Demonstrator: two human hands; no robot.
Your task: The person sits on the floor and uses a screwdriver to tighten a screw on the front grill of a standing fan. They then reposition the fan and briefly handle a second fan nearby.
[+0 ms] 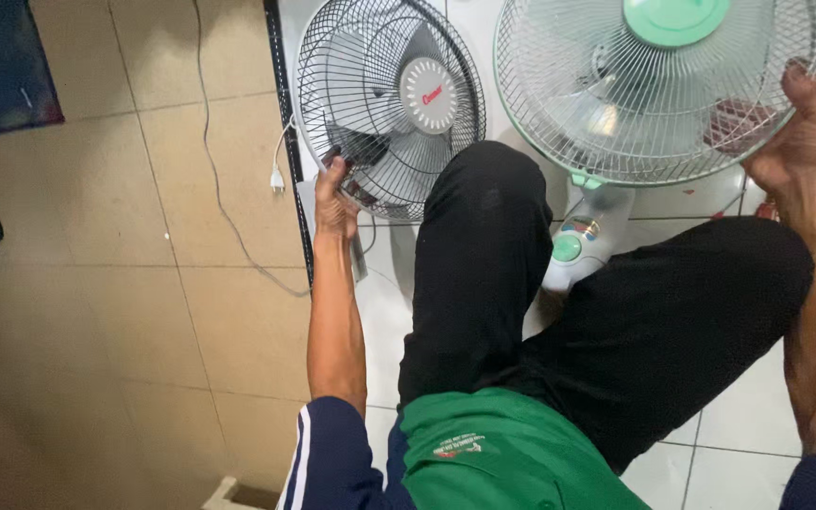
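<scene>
My left hand (pixel 335 203) has its grip closed on the lower rim of the dark-grilled fan (pixel 389 104), which stands on the white tiled floor (pixel 748 434) near its left edge, where a black strip (pixel 290 142) borders the beige tiles. My right hand (pixel 805 142) grips the right rim of the pale green fan (pixel 658 85), fingers curled over the guard. Between them my knees in black trousers (pixel 559 302) rise. A white plug (pixel 277 178) and cord lie just beside the dark fan.

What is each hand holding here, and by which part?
Left hand grips the dark-grilled fan at its lower grille rim. Right hand grips the green-trimmed fan at its grille's right rim.
</scene>
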